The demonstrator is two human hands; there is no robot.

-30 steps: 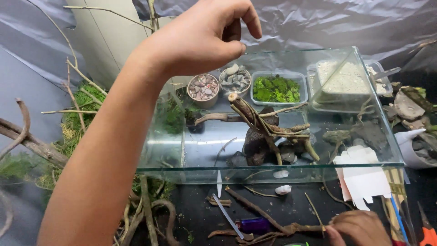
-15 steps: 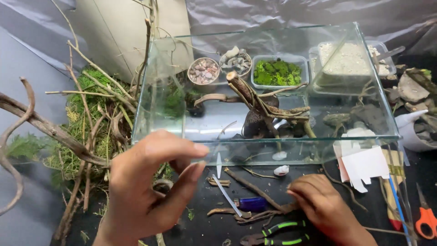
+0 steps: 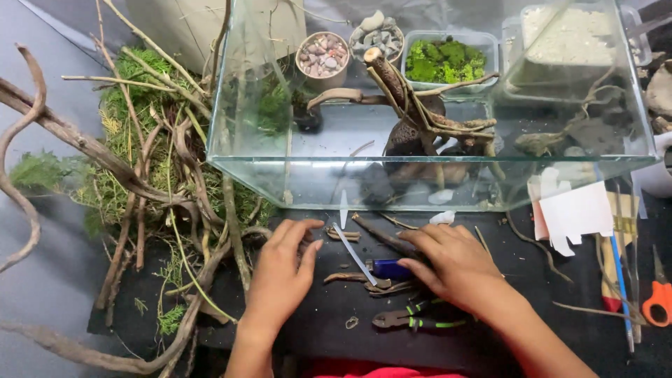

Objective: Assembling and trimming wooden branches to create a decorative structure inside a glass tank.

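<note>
My left hand [image 3: 282, 264] lies palm down on the black mat [image 3: 329, 350], fingers apart and empty, its tips next to a small wood scrap [image 3: 343, 236]. My right hand [image 3: 448, 262] rests palm down to the right, fingers curled over a brown twig [image 3: 381, 236] and a blue lighter [image 3: 387, 268]; whether it grips either I cannot tell. A thin pale strip [image 3: 355, 255] lies between the hands. Green-handled pliers [image 3: 413, 321] sit just below my right hand. Behind both hands stands a glass tank [image 3: 280, 178] with driftwood [image 3: 413, 115] inside.
Bare branches and green moss [image 3: 140, 161] are piled at the left. Behind the tank stand a bowl of pebbles [image 3: 322, 56], a tray of moss [image 3: 444, 59] and a tray of white sand [image 3: 570, 38]. White paper [image 3: 570, 210] and orange scissors [image 3: 658, 302] lie right.
My left hand dropped from above the tank onto the mat. My right hand slid up and left over the lighter and twig. The camera moved closer.
</note>
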